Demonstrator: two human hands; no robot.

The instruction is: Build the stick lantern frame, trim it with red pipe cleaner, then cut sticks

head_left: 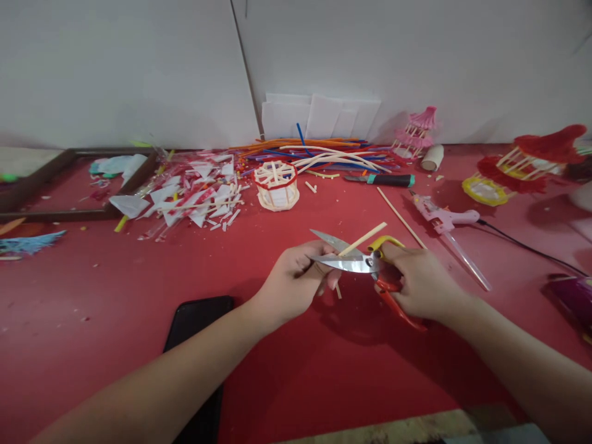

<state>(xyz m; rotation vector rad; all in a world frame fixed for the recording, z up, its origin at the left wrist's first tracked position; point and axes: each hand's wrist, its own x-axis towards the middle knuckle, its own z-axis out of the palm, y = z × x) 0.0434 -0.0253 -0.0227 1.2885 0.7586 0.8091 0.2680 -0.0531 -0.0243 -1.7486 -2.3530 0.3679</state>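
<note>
My right hand (419,277) grips a pair of scissors (354,264) by its yellow and red handles, blades parted and pointing left. Between the blades lies a thin pale wooden stick (365,238), tilted up to the right. My left hand (300,271) pinches that stick near the blades. Below the left fingers a short pale stick end (339,291) pokes out; whether it belongs to the same stick I cannot tell. Behind the hands stands a small round frame (276,185) of pale sticks with a red band. Another loose thin stick (401,217) lies beyond the scissors.
A pink glue gun (444,217) with its cord and a utility knife (386,180) lie at the right. Paper scraps (194,194) heap up at the back left. A black phone (198,320) rests by my left forearm. Stick-built models (522,163) stand far right.
</note>
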